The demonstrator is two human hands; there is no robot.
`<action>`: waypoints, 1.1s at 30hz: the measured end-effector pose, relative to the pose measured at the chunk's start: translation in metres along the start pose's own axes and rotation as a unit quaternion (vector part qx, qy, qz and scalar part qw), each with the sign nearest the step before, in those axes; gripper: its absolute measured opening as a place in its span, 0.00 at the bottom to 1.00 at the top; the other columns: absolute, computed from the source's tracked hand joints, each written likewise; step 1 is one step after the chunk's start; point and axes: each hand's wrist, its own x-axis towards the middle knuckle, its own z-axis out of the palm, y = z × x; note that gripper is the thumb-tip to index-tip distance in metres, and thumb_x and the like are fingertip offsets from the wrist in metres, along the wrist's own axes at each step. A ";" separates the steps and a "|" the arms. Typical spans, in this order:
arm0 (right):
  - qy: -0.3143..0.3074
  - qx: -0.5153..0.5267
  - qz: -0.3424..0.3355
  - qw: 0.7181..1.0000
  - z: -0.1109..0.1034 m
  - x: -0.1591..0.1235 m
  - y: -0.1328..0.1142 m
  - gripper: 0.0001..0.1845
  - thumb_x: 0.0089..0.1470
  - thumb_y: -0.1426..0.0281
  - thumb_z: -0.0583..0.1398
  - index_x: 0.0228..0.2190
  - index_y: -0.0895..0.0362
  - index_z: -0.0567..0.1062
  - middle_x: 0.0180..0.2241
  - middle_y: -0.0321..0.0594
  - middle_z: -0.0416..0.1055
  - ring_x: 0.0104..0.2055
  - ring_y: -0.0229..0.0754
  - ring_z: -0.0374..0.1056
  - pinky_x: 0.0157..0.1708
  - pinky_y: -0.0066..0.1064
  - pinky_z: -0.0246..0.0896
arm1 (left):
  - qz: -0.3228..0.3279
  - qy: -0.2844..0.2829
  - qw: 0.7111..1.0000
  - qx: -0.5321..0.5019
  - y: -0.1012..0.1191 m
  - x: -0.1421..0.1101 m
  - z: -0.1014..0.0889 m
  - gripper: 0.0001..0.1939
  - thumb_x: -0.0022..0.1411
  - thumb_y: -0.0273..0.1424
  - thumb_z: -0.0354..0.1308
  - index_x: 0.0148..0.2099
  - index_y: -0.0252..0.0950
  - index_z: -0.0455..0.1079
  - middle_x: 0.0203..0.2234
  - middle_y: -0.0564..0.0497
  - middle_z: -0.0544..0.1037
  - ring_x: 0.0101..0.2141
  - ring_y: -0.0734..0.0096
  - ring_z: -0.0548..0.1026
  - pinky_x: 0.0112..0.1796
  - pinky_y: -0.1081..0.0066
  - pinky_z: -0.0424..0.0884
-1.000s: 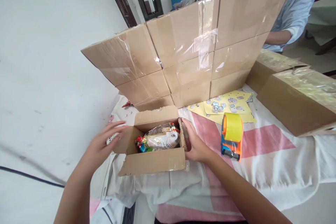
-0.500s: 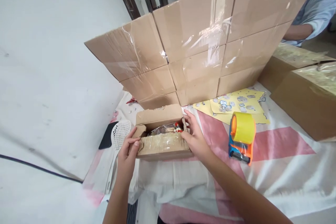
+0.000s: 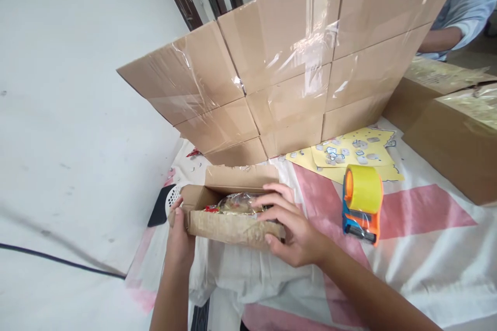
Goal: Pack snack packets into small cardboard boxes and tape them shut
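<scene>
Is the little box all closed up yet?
Not yet. The small box is partly open: its back flap stands up and the snack bag inside shows.

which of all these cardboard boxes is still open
The small box between both hands, packets showing inside; the stacked boxes behind it are taped shut.

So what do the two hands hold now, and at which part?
Both grip the small brown cardboard box: the left hand at its left end, the right hand over its right end, fingers on the near flap.
</scene>
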 end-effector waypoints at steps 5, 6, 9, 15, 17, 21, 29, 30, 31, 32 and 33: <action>-0.051 0.025 -0.054 0.997 -0.002 -0.005 -0.008 0.22 0.56 0.72 0.61 0.51 0.43 0.76 0.49 0.37 0.79 0.59 0.56 0.66 0.65 0.64 0.49 | 0.029 -0.036 0.998 -0.040 -0.003 0.007 -0.001 0.27 0.58 0.58 0.60 0.51 0.47 0.68 0.55 0.50 0.75 0.55 0.56 0.75 0.52 0.58 0.75; -0.043 0.015 -0.048 0.998 -0.003 -0.006 -0.007 0.21 0.56 0.71 0.61 0.50 0.42 0.78 0.53 0.36 0.77 0.62 0.57 0.64 0.65 0.64 0.48 | 0.055 -0.081 0.995 -0.028 -0.004 0.008 -0.005 0.30 0.57 0.62 0.57 0.48 0.45 0.70 0.57 0.49 0.74 0.56 0.52 0.73 0.54 0.55 0.74; 0.043 -0.018 0.053 0.998 -0.004 -0.007 -0.001 0.20 0.57 0.66 0.62 0.51 0.40 0.79 0.65 0.36 0.63 0.70 0.61 0.52 0.67 0.65 0.43 | 0.134 -0.245 0.959 0.039 -0.003 0.008 -0.017 0.45 0.51 0.74 0.43 0.39 0.38 0.76 0.64 0.42 0.68 0.62 0.39 0.66 0.62 0.48 0.65; 0.078 0.093 0.231 0.965 0.004 -0.002 0.014 0.44 0.60 0.69 0.59 0.71 0.43 0.46 0.62 0.43 0.66 0.70 0.51 0.54 0.68 0.54 0.49 | 0.125 -0.218 0.949 0.188 0.013 -0.006 -0.008 0.32 0.66 0.46 0.59 0.69 0.48 0.61 0.66 0.47 0.65 0.68 0.50 0.59 0.68 0.47 0.49; 0.067 0.086 0.163 0.981 0.003 0.001 0.016 0.41 0.57 0.76 0.57 0.68 0.43 0.55 0.51 0.40 0.75 0.65 0.49 0.61 0.67 0.54 0.48 | 0.118 -0.161 0.964 0.177 0.017 -0.014 0.000 0.39 0.67 0.44 0.58 0.74 0.51 0.47 0.67 0.45 0.64 0.67 0.52 0.62 0.66 0.46 0.57; 0.044 0.014 0.066 0.997 -0.007 0.006 0.015 0.27 0.45 0.81 0.55 0.44 0.47 0.76 0.39 0.37 0.77 0.55 0.52 0.69 0.62 0.56 0.50 | 0.346 -0.109 0.878 0.314 0.027 -0.034 0.015 0.30 0.65 0.40 0.61 0.67 0.51 0.64 0.67 0.46 0.63 0.65 0.48 0.63 0.64 0.47 0.60; 0.074 -0.004 0.116 0.990 -0.007 0.005 0.014 0.22 0.48 0.72 0.57 0.46 0.50 0.76 0.46 0.43 0.76 0.64 0.58 0.59 0.61 0.55 0.54 | 0.463 -0.273 0.696 0.476 0.031 -0.062 0.052 0.38 0.62 0.51 0.62 0.70 0.46 0.61 0.63 0.45 0.71 0.63 0.45 0.67 0.63 0.47 0.60; 0.074 0.003 0.120 0.990 -0.007 0.005 0.014 0.23 0.47 0.72 0.58 0.47 0.50 0.75 0.46 0.43 0.76 0.65 0.58 0.58 0.61 0.55 0.54 | 0.463 -0.264 0.699 0.477 0.029 -0.065 0.057 0.38 0.62 0.52 0.62 0.70 0.45 0.62 0.63 0.44 0.71 0.63 0.43 0.68 0.63 0.46 0.60; 0.072 0.016 0.125 0.989 -0.008 0.006 0.014 0.24 0.45 0.73 0.57 0.46 0.50 0.76 0.46 0.43 0.76 0.66 0.58 0.57 0.62 0.54 0.54 | 0.464 -0.249 0.703 0.477 0.026 -0.069 0.063 0.39 0.61 0.53 0.62 0.69 0.44 0.62 0.62 0.42 0.72 0.62 0.41 0.68 0.63 0.45 0.60; 0.068 0.036 0.134 0.988 -0.009 0.007 0.014 0.23 0.44 0.73 0.57 0.44 0.50 0.76 0.46 0.42 0.76 0.67 0.57 0.56 0.62 0.54 0.54 | 0.467 -0.230 0.709 0.476 0.022 -0.074 0.068 0.41 0.60 0.54 0.62 0.69 0.42 0.63 0.62 0.40 0.72 0.61 0.38 0.68 0.62 0.42 0.60; 0.062 0.062 0.145 0.986 -0.011 0.008 0.014 0.22 0.43 0.74 0.56 0.42 0.50 0.77 0.45 0.42 0.76 0.67 0.56 0.55 0.63 0.53 0.55 | 0.470 -0.206 0.716 0.474 0.018 -0.080 0.074 0.42 0.58 0.56 0.62 0.69 0.40 0.64 0.61 0.38 0.73 0.61 0.35 0.68 0.61 0.40 0.59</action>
